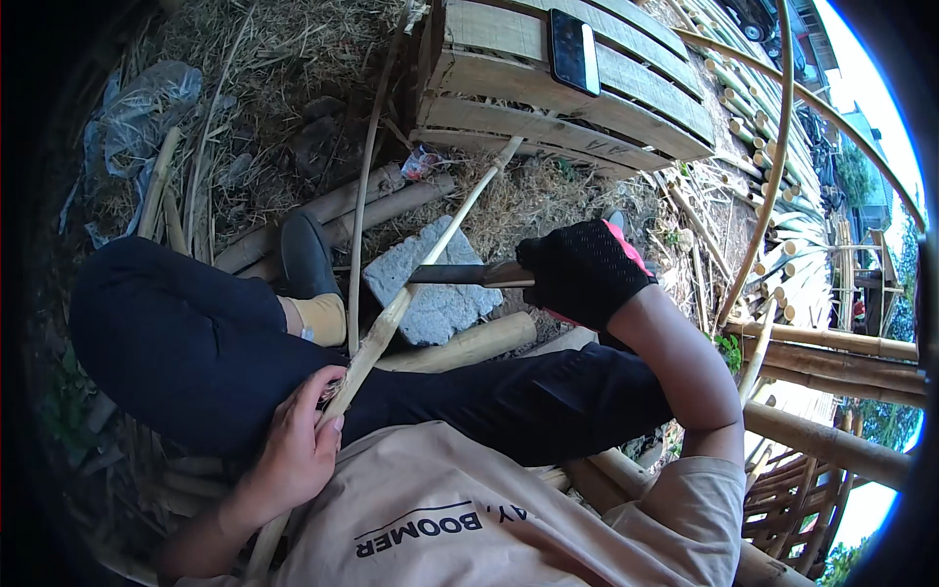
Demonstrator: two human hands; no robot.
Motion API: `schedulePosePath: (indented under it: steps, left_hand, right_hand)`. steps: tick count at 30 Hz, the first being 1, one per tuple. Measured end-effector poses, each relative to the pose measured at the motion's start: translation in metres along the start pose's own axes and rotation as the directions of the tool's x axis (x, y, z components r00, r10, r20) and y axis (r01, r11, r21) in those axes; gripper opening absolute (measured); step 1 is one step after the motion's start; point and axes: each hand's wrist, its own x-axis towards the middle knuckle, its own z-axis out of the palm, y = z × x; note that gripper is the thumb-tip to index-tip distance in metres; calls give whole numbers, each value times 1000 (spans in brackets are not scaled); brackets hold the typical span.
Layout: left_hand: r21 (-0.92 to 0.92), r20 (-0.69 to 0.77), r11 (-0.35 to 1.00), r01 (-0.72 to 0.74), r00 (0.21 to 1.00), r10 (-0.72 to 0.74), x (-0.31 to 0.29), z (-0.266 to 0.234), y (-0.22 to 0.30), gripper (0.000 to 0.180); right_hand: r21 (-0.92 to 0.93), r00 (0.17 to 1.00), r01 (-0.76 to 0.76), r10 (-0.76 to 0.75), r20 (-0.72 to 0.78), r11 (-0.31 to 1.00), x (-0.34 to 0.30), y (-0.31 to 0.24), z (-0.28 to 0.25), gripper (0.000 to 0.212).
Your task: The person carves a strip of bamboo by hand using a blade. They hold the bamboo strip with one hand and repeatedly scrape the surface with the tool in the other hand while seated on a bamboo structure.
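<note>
My bare left hand (301,440) is closed around a pale split bamboo strip (377,338). The strip slants up and away from my lap, and its far part reaches the wooden crate. A black and red glove covers my right hand (584,274), which grips the wooden handle of a knife (450,275). Its dark blade lies across the strip, its tip end at the strip's edge. Beneath blade and strip, a rough grey stone block (440,318) sits on the ground between my legs. Fibres stick up from the strip beside my left fingers.
A slatted wooden crate (489,83) stands ahead, with a phone (573,54) on top. Bamboo pieces (479,342) and dry straw litter the ground. Plastic sheeting (147,112) lies far left. Bamboo poles (797,259) are piled at right, near a bamboo rail frame (831,357).
</note>
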Motion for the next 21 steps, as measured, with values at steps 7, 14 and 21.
schedulePosePath:
  steps: [7, 14, 21]
  left_hand:
    - [-36, -7, 994, -101, 995, 101, 1, 20, -18, 60]
    - [-489, 89, 869, -74, 987, 134, 3, 11, -26, 64]
    - [-657, 148, 743, 127, 988, -38, 28, 35, -47, 49]
  right_hand:
    - [33, 1000, 23, -23, 9, 999, -6, -9, 16, 30]
    - [-50, 991, -15, 21, 129, 999, 7, -26, 4, 45]
    - [123, 998, -13, 5, 64, 992, 16, -45, 49, 49]
